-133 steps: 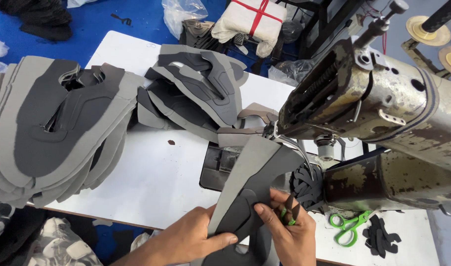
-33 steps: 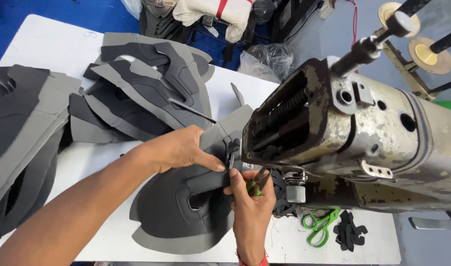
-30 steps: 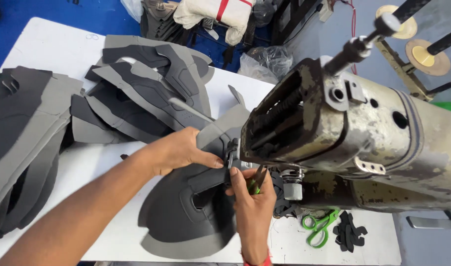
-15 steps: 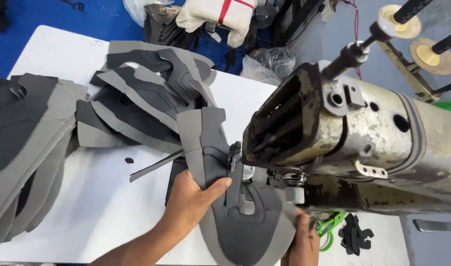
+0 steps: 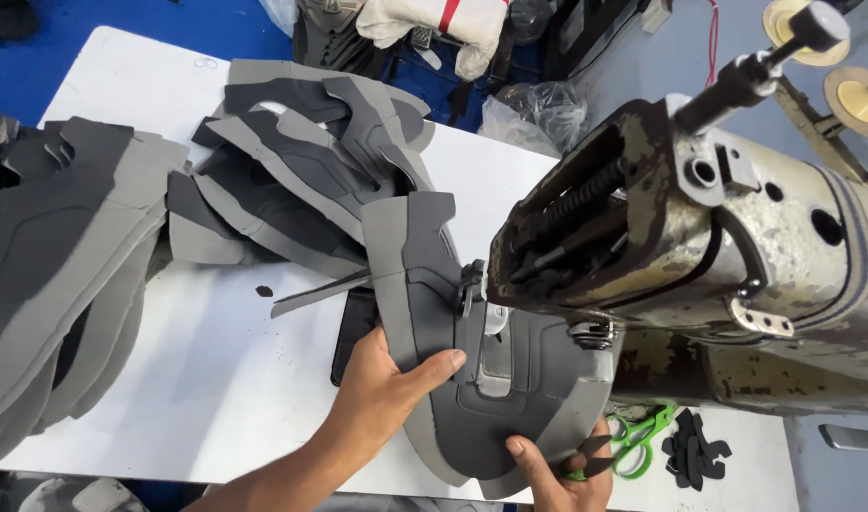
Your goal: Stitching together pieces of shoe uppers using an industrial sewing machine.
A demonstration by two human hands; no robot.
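A grey shoe upper piece (image 5: 510,398), dark panel stitched on lighter grey, lies under the head of a worn metal sewing machine (image 5: 700,246). My left hand (image 5: 382,393) grips its left edge, thumb on top. Along the piece's lower right edge sits my right hand (image 5: 562,469), fingers curled under it and also around a small green-handled thread snipper (image 5: 595,465). The presser foot and needle area are partly hidden by the machine head.
A spread pile of grey upper pieces (image 5: 311,161) lies behind on the white table (image 5: 206,370). A bigger stack (image 5: 55,265) fills the left side. Green scissors (image 5: 638,441) and small black cut pieces (image 5: 695,450) rest at the right. Cloth bundles (image 5: 434,24) sit beyond.
The upper piece has been turned and pulled toward me, its rounded end now nearest. My left hand slid from the top near the needle to the left edge; my right hand dropped lower.
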